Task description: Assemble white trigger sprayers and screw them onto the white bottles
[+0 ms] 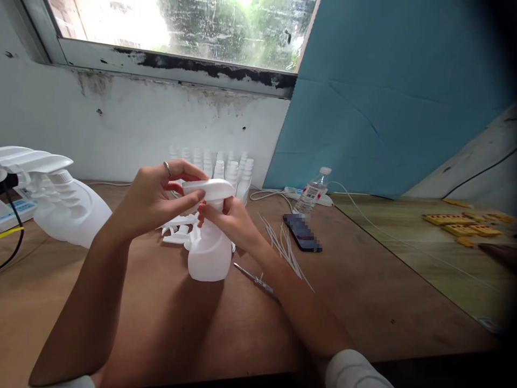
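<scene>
Hands (194,207) on upright spray bottle (208,250)

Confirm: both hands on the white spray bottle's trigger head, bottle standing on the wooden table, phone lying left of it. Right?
Not quite. The head view shows the phone lying to the right of the spray bottle, not left. The rest holds: left hand and right hand are both on the trigger head, and the bottle stands on the wooden table.

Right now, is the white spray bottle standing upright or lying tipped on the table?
Upright: the spray bottle stands on its base, spray head on top, held by the left hand and right hand.
</scene>
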Demonstrator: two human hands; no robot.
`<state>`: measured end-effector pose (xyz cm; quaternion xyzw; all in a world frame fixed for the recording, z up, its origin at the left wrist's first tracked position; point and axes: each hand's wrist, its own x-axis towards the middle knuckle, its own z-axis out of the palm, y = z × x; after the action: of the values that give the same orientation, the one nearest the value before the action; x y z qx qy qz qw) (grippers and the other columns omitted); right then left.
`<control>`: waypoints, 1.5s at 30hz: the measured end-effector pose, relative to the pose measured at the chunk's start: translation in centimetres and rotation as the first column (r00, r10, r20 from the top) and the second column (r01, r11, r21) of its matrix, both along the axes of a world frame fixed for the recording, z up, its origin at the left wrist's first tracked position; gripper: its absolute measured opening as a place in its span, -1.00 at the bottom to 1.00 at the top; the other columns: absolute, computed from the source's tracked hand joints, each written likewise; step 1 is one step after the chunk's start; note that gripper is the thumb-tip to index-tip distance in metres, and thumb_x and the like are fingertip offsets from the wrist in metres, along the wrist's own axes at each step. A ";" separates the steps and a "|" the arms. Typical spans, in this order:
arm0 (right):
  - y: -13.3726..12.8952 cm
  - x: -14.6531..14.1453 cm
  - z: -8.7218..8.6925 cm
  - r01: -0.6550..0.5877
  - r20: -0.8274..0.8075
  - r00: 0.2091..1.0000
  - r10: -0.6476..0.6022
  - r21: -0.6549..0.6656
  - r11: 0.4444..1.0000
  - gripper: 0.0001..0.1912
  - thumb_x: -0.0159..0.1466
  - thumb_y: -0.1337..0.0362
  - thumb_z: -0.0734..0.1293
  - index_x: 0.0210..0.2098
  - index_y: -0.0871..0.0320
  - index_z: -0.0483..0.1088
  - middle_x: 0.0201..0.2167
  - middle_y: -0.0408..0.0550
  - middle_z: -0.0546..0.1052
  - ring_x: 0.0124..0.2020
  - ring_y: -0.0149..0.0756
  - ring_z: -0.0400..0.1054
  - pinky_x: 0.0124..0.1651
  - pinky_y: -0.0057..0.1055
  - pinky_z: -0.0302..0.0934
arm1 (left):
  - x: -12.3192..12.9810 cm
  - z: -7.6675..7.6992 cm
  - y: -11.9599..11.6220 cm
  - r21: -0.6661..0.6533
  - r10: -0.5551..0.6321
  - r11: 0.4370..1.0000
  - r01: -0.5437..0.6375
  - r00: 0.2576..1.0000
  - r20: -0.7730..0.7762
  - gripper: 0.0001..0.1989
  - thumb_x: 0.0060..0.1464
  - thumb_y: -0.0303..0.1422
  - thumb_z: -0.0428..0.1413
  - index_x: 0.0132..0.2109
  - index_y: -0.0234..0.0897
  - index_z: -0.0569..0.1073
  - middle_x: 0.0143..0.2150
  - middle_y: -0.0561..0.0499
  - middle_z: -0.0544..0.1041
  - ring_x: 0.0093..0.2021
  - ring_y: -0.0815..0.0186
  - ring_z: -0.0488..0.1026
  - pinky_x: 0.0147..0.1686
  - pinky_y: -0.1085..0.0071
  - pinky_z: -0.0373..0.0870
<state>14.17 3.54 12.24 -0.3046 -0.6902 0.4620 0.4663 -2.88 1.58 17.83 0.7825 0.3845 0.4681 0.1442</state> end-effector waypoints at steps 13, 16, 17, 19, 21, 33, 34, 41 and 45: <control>1.9 1.6 -0.7 -0.502 -0.058 0.864 0.500 -0.017 0.865 -0.70 0.14 0.05 0.32 -0.34 0.19 0.38 -0.45 -0.10 0.50 -0.41 -0.31 0.42 -0.32 -0.34 0.35 | -1.0 0.1 0.1 -0.187 -0.186 0.965 0.184 0.983 0.004 -0.83 0.02 -0.29 0.21 -0.21 -0.24 0.53 -0.35 0.00 0.56 -0.41 0.34 0.51 -0.45 0.48 0.48; 2.0 1.4 -1.1 -0.352 -0.016 0.936 0.352 -0.006 0.936 -0.71 0.13 0.07 0.37 -0.45 0.19 0.38 -0.52 -0.12 0.46 -0.47 -0.36 0.36 -0.36 -0.39 0.31 | -0.8 0.1 -0.2 -0.152 -0.148 0.978 0.144 0.989 -0.013 -0.85 0.01 -0.28 0.21 -0.27 -0.23 0.52 -0.37 0.02 0.55 -0.44 0.37 0.48 -0.49 0.50 0.46; 1.9 1.2 -1.2 -0.287 -0.011 0.958 0.287 -0.001 0.958 -0.72 0.12 0.08 0.39 -0.46 0.19 0.38 -0.53 -0.13 0.45 -0.48 -0.38 0.35 -0.36 -0.40 0.29 | -0.7 0.1 -0.3 -0.131 -0.122 0.984 0.117 0.992 -0.027 -0.86 0.00 -0.27 0.22 -0.29 -0.23 0.51 -0.38 0.03 0.54 -0.45 0.38 0.47 -0.48 0.50 0.46; 1.8 0.9 -1.3 -0.216 -0.038 0.976 0.216 0.011 0.976 -0.72 0.11 0.09 0.41 -0.45 0.18 0.38 -0.53 -0.14 0.44 -0.47 -0.39 0.33 -0.36 -0.42 0.26 | -0.7 0.1 -0.3 -0.086 -0.073 0.994 0.068 0.996 -0.049 -0.86 -0.01 -0.27 0.22 -0.30 -0.23 0.52 -0.38 0.03 0.54 -0.44 0.38 0.46 -0.44 0.49 0.48; 1.7 0.6 -1.3 -0.256 -0.081 0.963 0.259 0.044 0.966 -0.74 0.14 0.09 0.38 -0.40 0.17 0.36 -0.49 -0.14 0.43 -0.44 -0.38 0.32 -0.35 -0.41 0.24 | -0.8 0.0 -0.3 -0.061 -0.050 0.997 0.046 0.997 -0.056 -0.85 -0.02 -0.27 0.23 -0.29 -0.23 0.53 -0.37 0.03 0.54 -0.42 0.38 0.46 -0.40 0.47 0.48; 1.5 0.0 -2.3 -0.427 -0.205 0.879 0.430 0.059 0.902 -0.76 0.20 0.12 0.26 -0.32 0.20 0.32 -0.45 -0.08 0.40 -0.42 -0.36 0.28 -0.35 -0.40 0.20 | -1.4 0.2 0.2 -0.241 -0.185 0.950 0.200 0.979 0.084 -0.87 0.05 -0.36 0.21 -0.20 -0.23 0.53 -0.40 0.01 0.49 -0.47 0.37 0.44 -0.52 0.45 0.35; 1.4 -0.1 -2.3 -0.404 -0.185 0.894 0.407 0.058 0.913 -0.75 0.21 0.11 0.27 -0.33 0.21 0.33 -0.44 -0.07 0.41 -0.41 -0.36 0.29 -0.33 -0.40 0.21 | -1.5 0.2 0.2 -0.236 -0.180 0.952 0.193 0.981 0.078 -0.88 0.04 -0.37 0.21 -0.22 -0.23 0.53 -0.39 0.01 0.49 -0.46 0.37 0.43 -0.52 0.46 0.34; 0.3 -0.7 -2.2 -0.185 -0.146 0.971 0.190 0.048 0.982 -0.71 0.14 0.08 0.40 -0.40 0.19 0.38 -0.47 -0.11 0.43 -0.43 -0.38 0.31 -0.33 -0.41 0.23 | -2.0 0.4 -0.3 -0.249 -0.172 0.951 0.184 0.983 0.067 -0.91 0.01 -0.38 0.22 -0.28 -0.25 0.51 -0.30 0.00 0.52 -0.41 0.38 0.43 -0.48 0.48 0.38; 0.4 -0.8 -2.3 -0.267 -0.192 0.940 0.281 0.096 0.959 -0.70 0.21 0.04 0.31 -0.31 0.18 0.37 -0.47 -0.13 0.41 -0.42 -0.38 0.30 -0.35 -0.41 0.23 | -1.9 0.6 -0.4 -0.267 -0.183 0.944 0.192 0.981 0.058 -0.93 0.01 -0.39 0.21 -0.30 -0.26 0.49 -0.31 -0.01 0.52 -0.39 0.36 0.45 -0.44 0.46 0.40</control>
<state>13.40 3.89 9.96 -0.1404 -0.6898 0.5270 0.4762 -4.76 1.14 18.39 0.7806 0.3664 0.4080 0.3000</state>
